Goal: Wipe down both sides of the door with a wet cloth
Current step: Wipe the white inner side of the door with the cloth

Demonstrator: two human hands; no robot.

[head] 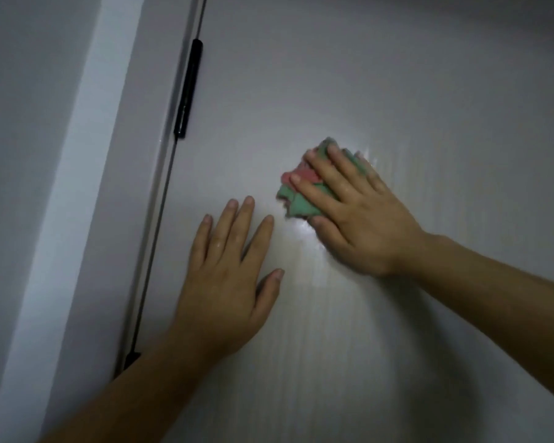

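A white door (381, 91) fills most of the view, with a wet sheen around the hands. My right hand (355, 212) presses a bunched green and pink cloth (296, 193) flat against the door, fingers spread straight over it. Most of the cloth is hidden under that hand. My left hand (227, 276) lies flat on the door below and to the left of the cloth, fingers straight and slightly spread, holding nothing.
A black hinge (188, 91) sits on the door's left edge, with a dark gap running down from it to a second black piece (132, 359). Left of that stand the white door frame (77, 187) and a grey wall (23, 123).
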